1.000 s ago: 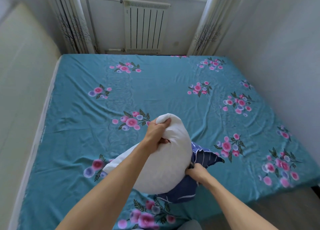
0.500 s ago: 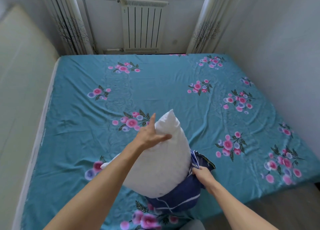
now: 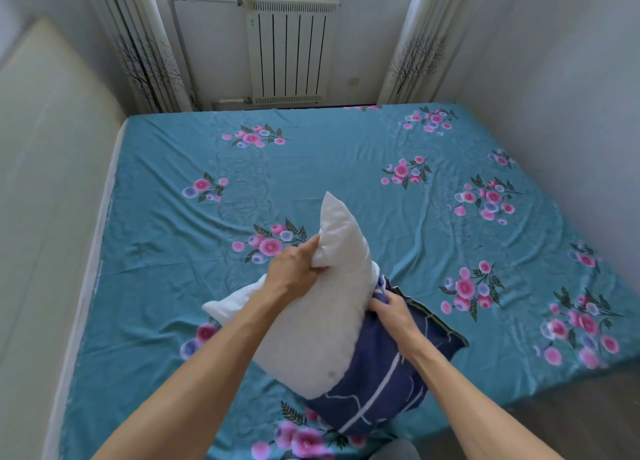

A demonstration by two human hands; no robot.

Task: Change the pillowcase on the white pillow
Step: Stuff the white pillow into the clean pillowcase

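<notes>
While my left hand (image 3: 294,269) bunches the upper edge of the white pillow (image 3: 311,328), fingers curled tight into the stuffing, my right hand (image 3: 391,310) pinches the gathered mouth of the navy pillowcase (image 3: 388,387) just beside the pillow's right flank. Both grips are closed on fabric. Most of the pillow stands clear of the case, tilted up over the near part of the bed (image 3: 346,168); only its lower end sits inside the navy cloth.

Both bare forearms reach forward. The left hand (image 3: 294,269) grips with fingers curled tight; the right hand (image 3: 391,309) pinches, thumb on top.
</notes>
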